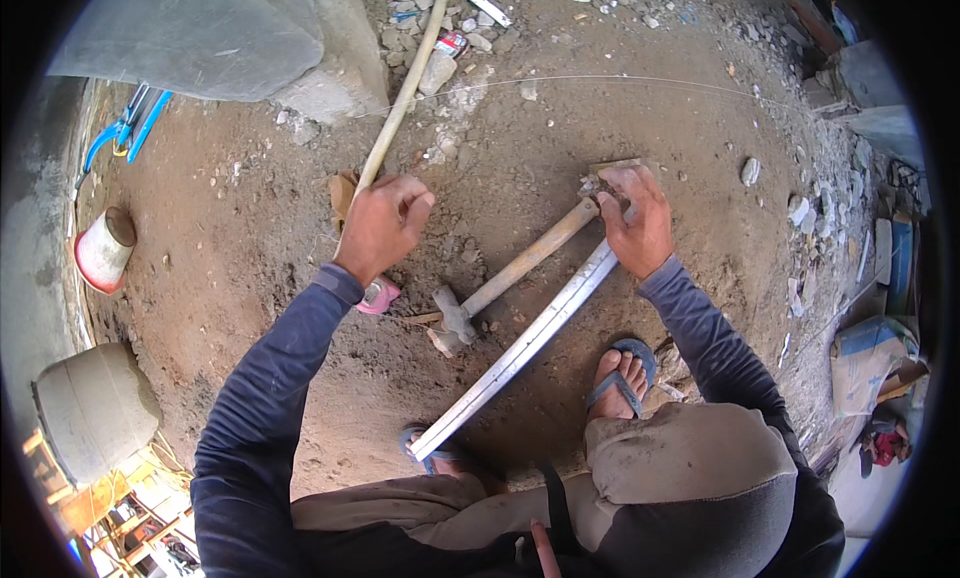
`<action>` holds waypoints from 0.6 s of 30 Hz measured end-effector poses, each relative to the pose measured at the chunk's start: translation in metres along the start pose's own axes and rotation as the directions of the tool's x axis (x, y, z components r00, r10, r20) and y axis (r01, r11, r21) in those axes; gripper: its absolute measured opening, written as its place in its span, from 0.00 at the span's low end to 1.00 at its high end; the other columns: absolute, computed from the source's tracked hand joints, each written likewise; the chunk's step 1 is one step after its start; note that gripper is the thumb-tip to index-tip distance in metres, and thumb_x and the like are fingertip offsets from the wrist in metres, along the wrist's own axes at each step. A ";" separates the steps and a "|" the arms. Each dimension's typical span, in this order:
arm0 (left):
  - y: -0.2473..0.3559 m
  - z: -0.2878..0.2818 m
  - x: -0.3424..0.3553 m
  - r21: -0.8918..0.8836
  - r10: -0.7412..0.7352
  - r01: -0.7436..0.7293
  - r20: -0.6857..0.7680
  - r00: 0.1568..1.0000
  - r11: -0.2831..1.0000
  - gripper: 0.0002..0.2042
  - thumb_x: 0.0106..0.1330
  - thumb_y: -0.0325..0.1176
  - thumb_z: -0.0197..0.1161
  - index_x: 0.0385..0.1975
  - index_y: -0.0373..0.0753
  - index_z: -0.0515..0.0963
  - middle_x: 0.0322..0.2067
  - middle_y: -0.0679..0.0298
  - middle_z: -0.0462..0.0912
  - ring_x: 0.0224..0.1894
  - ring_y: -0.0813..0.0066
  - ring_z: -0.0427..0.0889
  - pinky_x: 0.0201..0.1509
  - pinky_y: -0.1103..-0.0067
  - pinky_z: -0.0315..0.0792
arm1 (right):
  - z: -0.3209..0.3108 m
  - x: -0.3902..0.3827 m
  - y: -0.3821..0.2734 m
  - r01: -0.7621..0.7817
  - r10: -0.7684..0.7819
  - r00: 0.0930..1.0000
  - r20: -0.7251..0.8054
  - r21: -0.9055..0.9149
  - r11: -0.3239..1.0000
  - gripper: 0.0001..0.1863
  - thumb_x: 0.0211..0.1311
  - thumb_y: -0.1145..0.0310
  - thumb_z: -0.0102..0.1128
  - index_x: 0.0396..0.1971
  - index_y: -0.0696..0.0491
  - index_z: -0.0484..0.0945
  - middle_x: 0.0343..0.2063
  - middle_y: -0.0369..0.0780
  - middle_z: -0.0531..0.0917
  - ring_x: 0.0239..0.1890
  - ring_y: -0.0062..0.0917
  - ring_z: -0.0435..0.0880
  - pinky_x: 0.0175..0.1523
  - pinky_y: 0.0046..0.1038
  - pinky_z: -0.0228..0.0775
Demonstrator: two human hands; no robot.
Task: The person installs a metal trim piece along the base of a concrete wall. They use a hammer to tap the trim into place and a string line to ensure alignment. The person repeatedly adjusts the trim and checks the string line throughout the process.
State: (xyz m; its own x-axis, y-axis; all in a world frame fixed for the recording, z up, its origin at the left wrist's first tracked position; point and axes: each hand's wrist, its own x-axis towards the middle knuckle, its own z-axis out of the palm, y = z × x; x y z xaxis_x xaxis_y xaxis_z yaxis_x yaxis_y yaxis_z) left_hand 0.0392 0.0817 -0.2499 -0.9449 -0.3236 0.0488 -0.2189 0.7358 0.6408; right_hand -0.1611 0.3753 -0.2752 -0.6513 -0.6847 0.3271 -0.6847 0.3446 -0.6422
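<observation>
My left hand (385, 226) is closed, fingers curled inward, over a long pale wooden pole (408, 93) that runs up to the far edge. Whether it grips the pole or something small is hidden. My right hand (638, 223) is closed too, its fingertips pinched near the handle end of a hammer (530, 258); what they hold cannot be made out. The hammer lies on the dirt with its head toward me. Beside it a long whitish metal bar (520, 350) slants from under my right hand down to my left foot. A pink object (379, 296) lies below my left wrist.
A concrete block (330, 53) stands far left. Along the left are a blue hacksaw-like tool (128, 123), a red-and-white bucket (105, 250) and a grey tub (95, 413). A thin string (620, 77) crosses the far ground. Rubble and a sack (868, 363) lie right.
</observation>
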 end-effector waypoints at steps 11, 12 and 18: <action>0.145 0.127 -0.074 0.317 -0.052 -0.104 0.447 0.893 0.943 0.23 0.66 0.50 0.63 0.45 0.34 0.72 0.43 0.48 0.81 0.44 0.47 0.85 0.44 0.60 0.80 | -0.031 -0.049 0.008 -0.292 0.296 0.953 -0.066 0.069 0.954 0.15 0.58 0.78 0.62 0.46 0.55 0.80 0.29 0.43 0.80 0.25 0.32 0.81 0.34 0.34 0.75; 0.150 0.134 -0.074 0.326 -0.111 -0.064 0.490 0.864 0.943 0.23 0.66 0.49 0.63 0.45 0.34 0.72 0.43 0.46 0.81 0.45 0.46 0.85 0.45 0.60 0.79 | -0.033 -0.053 0.009 -0.285 0.290 0.955 -0.064 0.071 0.956 0.15 0.58 0.78 0.62 0.46 0.55 0.80 0.28 0.43 0.80 0.25 0.31 0.80 0.33 0.33 0.74; 0.151 0.074 -0.072 0.150 -0.129 0.052 0.570 0.811 0.987 0.13 0.65 0.34 0.60 0.42 0.30 0.74 0.31 0.45 0.84 0.33 0.54 0.86 0.37 0.63 0.81 | -0.039 -0.059 0.002 -0.221 0.250 0.959 -0.136 0.197 0.955 0.16 0.63 0.78 0.61 0.51 0.53 0.79 0.27 0.36 0.75 0.24 0.18 0.73 0.30 0.24 0.69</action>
State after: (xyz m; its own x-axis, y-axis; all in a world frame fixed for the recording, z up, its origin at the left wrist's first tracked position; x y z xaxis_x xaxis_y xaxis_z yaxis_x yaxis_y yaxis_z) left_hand 0.0557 0.2603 -0.2132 -0.8769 -0.0183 -0.4803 -0.3016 0.7991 0.5201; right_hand -0.1371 0.4411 -0.2691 -0.8397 -0.4835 0.2473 -0.4460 0.3542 -0.8220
